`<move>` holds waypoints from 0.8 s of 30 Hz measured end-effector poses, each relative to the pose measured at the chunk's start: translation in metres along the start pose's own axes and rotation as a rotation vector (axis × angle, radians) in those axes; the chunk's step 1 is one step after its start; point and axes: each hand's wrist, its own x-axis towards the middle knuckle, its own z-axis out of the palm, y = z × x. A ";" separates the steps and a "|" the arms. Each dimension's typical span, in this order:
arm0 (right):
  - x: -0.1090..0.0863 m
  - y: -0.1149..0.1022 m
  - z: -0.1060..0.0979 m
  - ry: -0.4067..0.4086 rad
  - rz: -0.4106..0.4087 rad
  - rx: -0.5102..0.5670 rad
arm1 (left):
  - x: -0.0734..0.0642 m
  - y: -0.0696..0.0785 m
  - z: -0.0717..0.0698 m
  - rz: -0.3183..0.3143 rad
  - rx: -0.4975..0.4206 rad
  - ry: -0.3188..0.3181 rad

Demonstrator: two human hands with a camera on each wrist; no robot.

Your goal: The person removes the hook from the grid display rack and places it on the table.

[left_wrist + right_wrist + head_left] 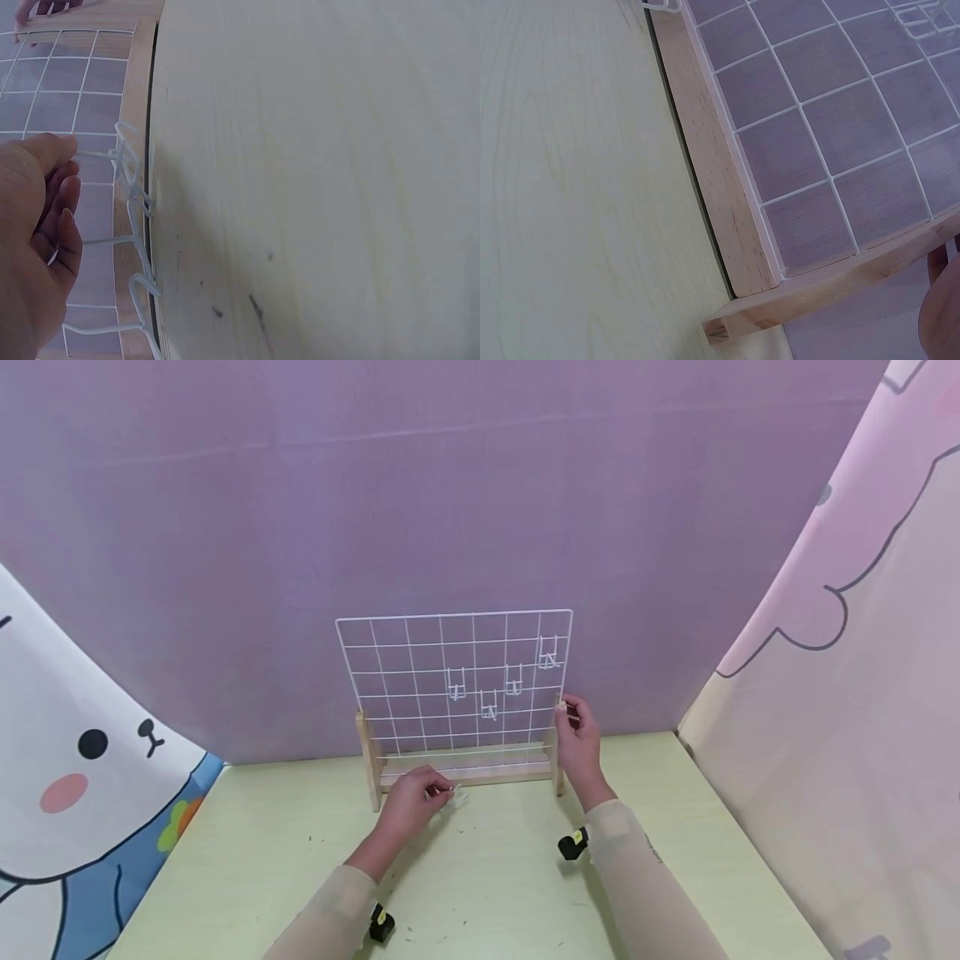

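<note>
A white wire grid panel (pixel 453 616) stands upright in a wooden stand (pixel 367 760). Several small white wire hooks (pixel 547 661) hang on its middle and right side. Low in front of the grid, my left hand (pixel 412 802) pinches white wire hooks (pixel 133 180) between thumb and fingers, apart from the panel. At the top of the stand's right post, my right hand (pixel 580 747) grips the wood, thumb in front and fingers curled behind. Only a sliver of that hand (pixel 941 315) shows in the right wrist view, beyond the post.
The pale wooden table (pixel 480 885) carries small dark marks. Behind it rises a purple cloth backdrop (pixel 450 510). Printed cartoon cloths (pixel 97 810) hang at left and right. A black wrist camera (pixel 572 843) sits by each sleeve.
</note>
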 end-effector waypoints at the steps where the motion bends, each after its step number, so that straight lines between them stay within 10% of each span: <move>1: 0.000 0.000 0.000 0.000 -0.005 -0.002 | 0.000 0.001 0.000 0.000 0.009 0.002; 24: 0.000 0.000 0.001 0.009 -0.024 0.000 | 0.000 0.003 0.005 -0.007 0.091 0.018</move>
